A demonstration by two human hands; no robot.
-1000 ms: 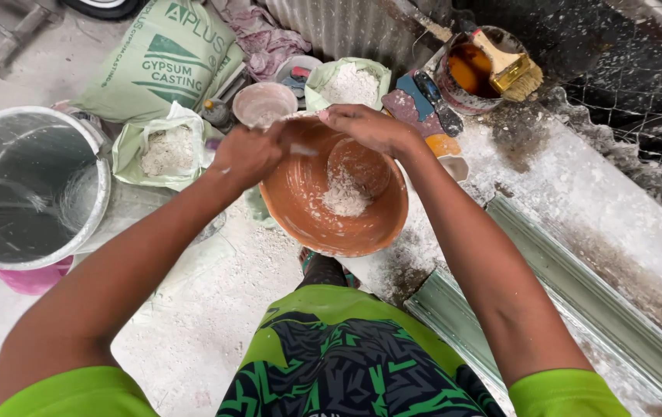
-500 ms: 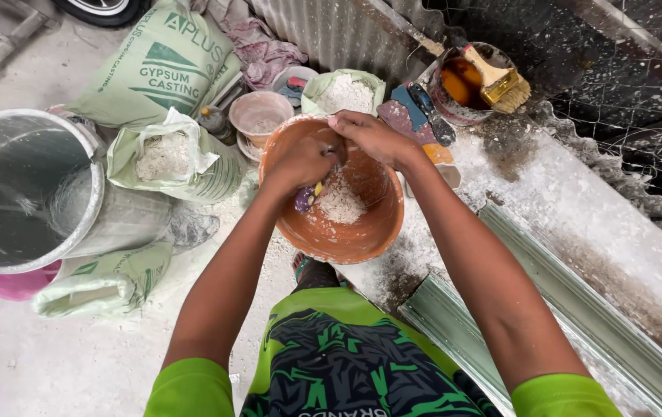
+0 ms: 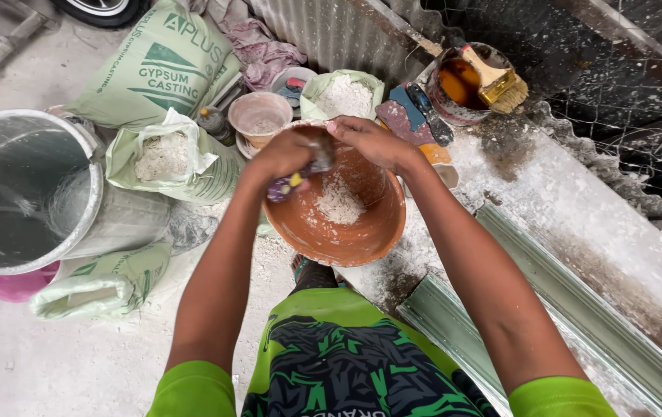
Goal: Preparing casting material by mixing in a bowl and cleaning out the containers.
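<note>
Far L of the hands: big grey bucket (image 3: 26,189), wall coated in white dust, w/ a pink tub edge (image 3: 14,284) under it. Nearer, still L: a rolled green sack (image 3: 103,289) on the floor and an open green sack of white powder (image 3: 165,158), top folded back. Behind those, a full printed gypsum bag (image 3: 157,62) leaning up.

L hand (image 3: 284,158) is closed around a small tool w/ a purple-and-yellow handle (image 3: 288,184), held over the near-L rim of the orange bowl (image 3: 346,232). Just past this hand: small pale bowl (image 3: 260,116), dusty inside.

R hand (image 3: 373,143) hangs over the far rim of the bowl, fingers curled down and touching the tool's other end; can't tell how tight the grip is. Bowl sits directly under both hands, btwn the knees, w/ a heap of white powder (image 3: 338,205) in its middle and smears up the walls.

Beyond R hand: another open powder bag (image 3: 346,96), scrapers w/ blue handles (image 3: 423,116). Further R: tin of amber liquid (image 3: 458,85) w/ a brush (image 3: 501,77) resting across it. R of forearm: long pale-green moulding (image 3: 501,324) on the dusty slab.

Step, as I read it: cleaning powder off the tool into the bowl, both hands working it. Next calls for keeping the scraping over the bowl centre so powder drops on the heap, not the rim.
</note>
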